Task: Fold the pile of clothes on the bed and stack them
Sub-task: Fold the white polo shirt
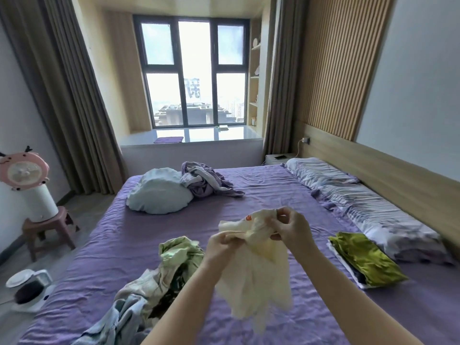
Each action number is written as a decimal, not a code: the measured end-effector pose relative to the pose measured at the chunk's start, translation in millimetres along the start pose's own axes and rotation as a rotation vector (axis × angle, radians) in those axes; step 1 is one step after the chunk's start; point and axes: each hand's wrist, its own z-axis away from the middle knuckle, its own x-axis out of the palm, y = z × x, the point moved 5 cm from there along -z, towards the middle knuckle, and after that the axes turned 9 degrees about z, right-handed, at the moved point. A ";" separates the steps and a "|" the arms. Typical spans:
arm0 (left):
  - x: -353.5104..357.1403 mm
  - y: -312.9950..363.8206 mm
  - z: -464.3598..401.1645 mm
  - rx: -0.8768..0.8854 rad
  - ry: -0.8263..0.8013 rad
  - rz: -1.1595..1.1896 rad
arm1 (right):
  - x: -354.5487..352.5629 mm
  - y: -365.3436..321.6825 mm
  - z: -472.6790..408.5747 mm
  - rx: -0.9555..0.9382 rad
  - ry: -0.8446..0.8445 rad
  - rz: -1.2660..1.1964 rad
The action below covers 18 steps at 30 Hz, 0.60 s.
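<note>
Head view: held a cream garment (251,265) above the purple bed (261,195), left hand (221,247) and right hand (291,230) both pinching its bunched top edge, fingers curled tight on cloth. Left the unfolded clothes pile (154,280) at eight o'clock from the hands. Kept the folded stack (366,260), olive piece uppermost, at three o'clock beside the pillows (373,207). Risked a crooked fold: fabric hung twisted and crumpled, seams apparently not yet found.
</note>
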 end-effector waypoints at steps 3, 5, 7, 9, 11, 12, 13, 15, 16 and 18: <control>23.3 18.7 -15.5 0.061 -0.120 -0.056 | -27.3 15.3 -3.0 -0.128 0.058 0.397; 41.0 27.3 -24.8 0.047 -0.248 -0.128 | -41.7 25.8 -6.2 -0.200 0.055 0.483; 58.7 32.6 -31.5 0.003 -0.404 -0.249 | -54.6 37.3 -10.9 -0.198 -0.034 0.413; 74.2 34.5 -36.4 -0.049 -0.523 -0.406 | -66.2 49.5 -15.7 -0.135 -0.144 0.345; 86.7 33.6 -45.3 -0.067 -0.534 -0.498 | -77.9 60.0 -21.2 -0.107 -0.181 0.342; 92.5 33.3 -49.6 -0.065 -0.509 -0.506 | -81.7 64.2 -24.2 -0.107 -0.202 0.311; 98.5 32.2 -53.8 -0.055 -0.495 -0.495 | -83.9 67.7 -25.5 -0.101 -0.241 0.227; 111.9 30.2 -60.3 -0.040 -0.490 -0.448 | -82.9 70.8 -24.2 -0.059 -0.374 -0.034; 118.1 30.0 -62.9 -0.042 -0.490 -0.421 | -79.9 72.4 -21.8 -0.038 -0.466 -0.137; 128.6 30.7 -67.5 -0.058 -0.476 -0.378 | -69.1 75.7 -17.2 -0.034 -0.647 -0.203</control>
